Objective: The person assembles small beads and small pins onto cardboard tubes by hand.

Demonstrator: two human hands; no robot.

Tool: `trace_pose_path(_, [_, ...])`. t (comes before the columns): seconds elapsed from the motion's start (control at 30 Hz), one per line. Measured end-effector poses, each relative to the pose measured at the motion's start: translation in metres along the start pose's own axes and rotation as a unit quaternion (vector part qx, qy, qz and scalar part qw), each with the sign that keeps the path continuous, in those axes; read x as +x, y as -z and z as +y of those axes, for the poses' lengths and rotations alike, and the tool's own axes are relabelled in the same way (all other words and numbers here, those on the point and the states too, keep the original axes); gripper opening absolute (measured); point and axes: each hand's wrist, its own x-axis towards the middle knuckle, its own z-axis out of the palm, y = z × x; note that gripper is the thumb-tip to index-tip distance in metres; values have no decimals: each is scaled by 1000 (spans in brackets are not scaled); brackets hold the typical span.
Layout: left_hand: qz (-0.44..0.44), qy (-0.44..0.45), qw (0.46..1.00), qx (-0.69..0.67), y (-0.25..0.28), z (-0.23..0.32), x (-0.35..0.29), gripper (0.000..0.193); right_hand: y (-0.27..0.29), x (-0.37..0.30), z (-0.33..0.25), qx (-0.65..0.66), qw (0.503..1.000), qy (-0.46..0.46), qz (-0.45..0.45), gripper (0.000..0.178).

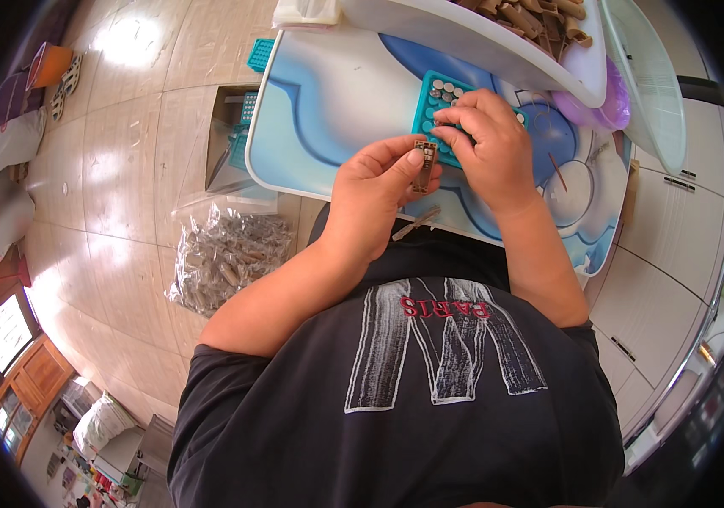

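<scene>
Far off to the left of the table [370, 93] are an orange bucket [50, 66] and, just beside it, patterned slippers [64, 89]. Nearer, on the floor left of the table, lies a clear bag [225, 254] full of small brown pieces; above it, close to the table's left edge, is an open carton [224, 110] with teal racks inside. A teal basket [260, 55] shows at the table's far left corner.

Over the table's near middle, the left hand [370, 190] pinches a brown case [423, 169] between thumb and fingers, holding it upright above the surface. A slim piece [417, 222] lies at the table's near edge, below that hand. On the table's middle sits a teal tray [420, 103] with round silver cells [439, 85]. The right hand [495, 152] is over this tray, thumb and forefinger tips close together; whether they grip anything, I cannot tell. A white bin [455, 30] of brown pieces stands along the table's far side, with a purple bag [605, 106] at the table's far right.
</scene>
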Motion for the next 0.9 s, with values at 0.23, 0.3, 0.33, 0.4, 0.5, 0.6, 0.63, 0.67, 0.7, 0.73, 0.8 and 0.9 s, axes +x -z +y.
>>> trace_pose_path(0.23, [1,-2,1000,3,-2,1,0,26,2,2,-2,-32,999,-3,19,11])
trace_pose_path(0.3, [2,-2,1000,1,-2,1,0,26,5,2,-4,-57,998,16,-7,9])
trace_pose_path(0.33, [3,-1,1000,-2,-2,1,-1,26,5,1,-4,-58,998,16,-7,9])
trace_pose_path(0.4, [2,-4,1000,-3,0,-1,0,26,2,-2,-2,0,999,16,30,10])
trace_pose_path(0.5, [-2,-8,1000,-6,1,-1,1,26,11,-4,-13,61,996,37,55,12])
trace_pose_path(0.6, [-6,-3,1000,-11,1,-1,0,26,10,-11,-21,43,996,65,52,13])
trace_pose_path(0.63, [-4,-1,1000,-16,1,-1,0,26,8,-13,-21,42,996,64,48,14])
trace_pose_path(0.67, [-5,0,1000,-16,1,-2,0,26,8,-13,-22,41,996,63,49,14])
trace_pose_path(0.7, [-6,-4,1000,-11,2,-3,0,26,8,-13,-23,34,996,66,51,14])
trace_pose_path(0.73, [-8,-7,1000,-5,2,-3,0,26,7,-13,-24,27,996,68,52,15])
trace_pose_path(0.8, [-3,-10,1000,-2,1,-4,0,26,3,-15,-25,30,995,69,59,15])
trace_pose_path(0.9, [-1,-19,1000,1,-1,-5,0,25,-1,-18,-26,20,994,76,74,16])
